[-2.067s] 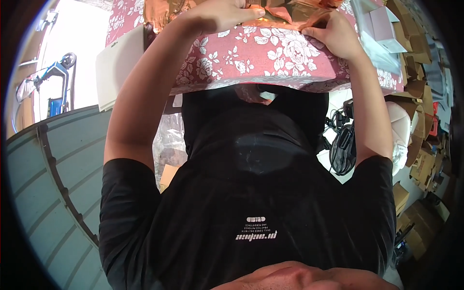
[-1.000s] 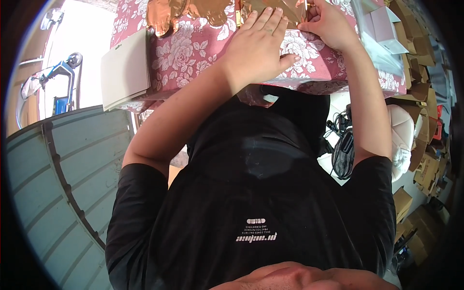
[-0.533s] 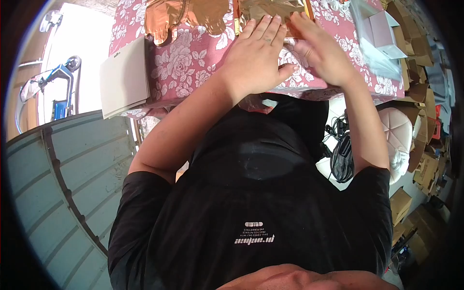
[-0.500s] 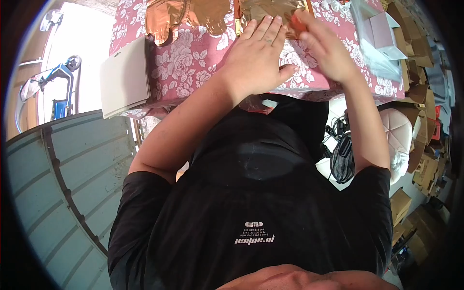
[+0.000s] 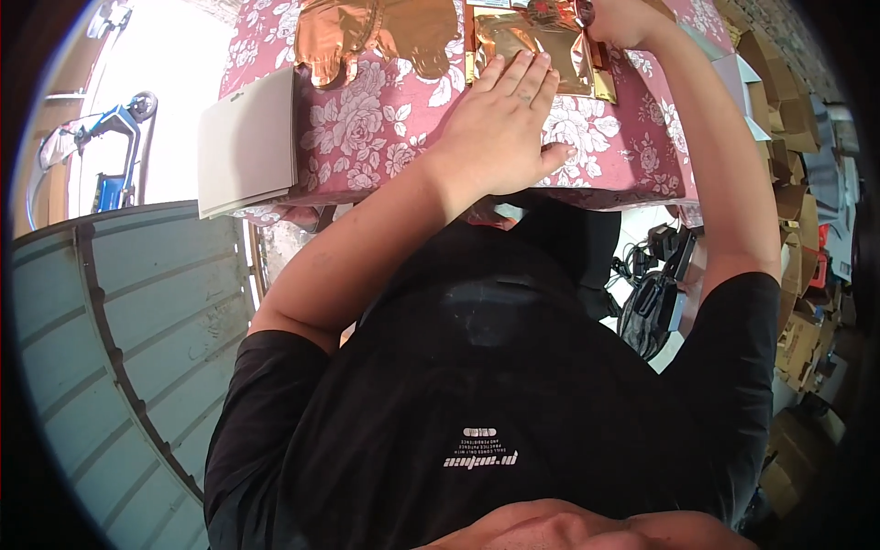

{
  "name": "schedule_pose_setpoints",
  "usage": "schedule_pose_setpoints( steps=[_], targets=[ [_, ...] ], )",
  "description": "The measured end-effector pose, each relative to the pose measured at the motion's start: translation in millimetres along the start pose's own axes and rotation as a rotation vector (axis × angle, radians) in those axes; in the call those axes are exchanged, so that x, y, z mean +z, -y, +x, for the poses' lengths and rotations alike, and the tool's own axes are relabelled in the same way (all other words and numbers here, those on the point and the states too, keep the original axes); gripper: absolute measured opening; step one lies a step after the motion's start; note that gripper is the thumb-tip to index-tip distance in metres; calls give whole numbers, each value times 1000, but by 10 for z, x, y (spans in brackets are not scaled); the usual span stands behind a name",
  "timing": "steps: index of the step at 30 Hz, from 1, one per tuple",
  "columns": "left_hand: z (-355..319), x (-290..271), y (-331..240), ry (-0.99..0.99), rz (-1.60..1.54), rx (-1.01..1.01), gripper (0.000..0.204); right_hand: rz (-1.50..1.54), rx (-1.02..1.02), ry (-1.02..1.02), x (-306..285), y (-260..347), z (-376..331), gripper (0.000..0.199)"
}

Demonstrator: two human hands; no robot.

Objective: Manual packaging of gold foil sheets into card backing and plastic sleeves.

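Observation:
My left hand (image 5: 506, 121) lies flat with its fingers stretched out, fingertips on the near part of a shiny copper-gold foil sheet (image 5: 566, 62). The foil rests over a flat gold-edged packet (image 5: 605, 86) on the table. At the packet's far right corner my right hand (image 5: 621, 22) is closed, its fingers curled beside a dark red glossy piece (image 5: 555, 11). What it grips is too small and partly cut off by the upper edge to make out. To the left lies a flat, lobed copper foil piece (image 5: 376, 38), like an uninflated foil balloon.
A pink cloth with white roses (image 5: 353, 115) covers the table. Pale card sheets (image 5: 247, 137) overhang its left front corner. Open cardboard boxes (image 5: 779, 78) and a white box stand at the right. A black bag with cables (image 5: 649, 307) lies below, by my right arm.
My right hand has moved up and outward to the packet's far right corner, and its fingers have curled. My left hand stays flat on the foil. The whole view has shifted slightly.

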State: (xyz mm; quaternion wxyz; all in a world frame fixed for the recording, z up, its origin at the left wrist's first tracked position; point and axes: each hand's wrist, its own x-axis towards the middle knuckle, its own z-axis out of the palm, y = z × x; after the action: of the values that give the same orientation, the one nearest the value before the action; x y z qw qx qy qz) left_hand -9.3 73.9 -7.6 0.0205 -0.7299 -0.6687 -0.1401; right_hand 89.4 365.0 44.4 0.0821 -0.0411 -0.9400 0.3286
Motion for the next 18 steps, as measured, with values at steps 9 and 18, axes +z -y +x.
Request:
schedule_pose_setpoints(
  steps=[9, 18],
  targets=[
    [-29, 30, 38, -21, 7, 5, 87, -337, 391, 179, -79, 47, 238, 44],
    [-57, 47, 86, -12, 1, -2, 88, -544, 405, 92, -307, 655, 395, 24]
  ],
)
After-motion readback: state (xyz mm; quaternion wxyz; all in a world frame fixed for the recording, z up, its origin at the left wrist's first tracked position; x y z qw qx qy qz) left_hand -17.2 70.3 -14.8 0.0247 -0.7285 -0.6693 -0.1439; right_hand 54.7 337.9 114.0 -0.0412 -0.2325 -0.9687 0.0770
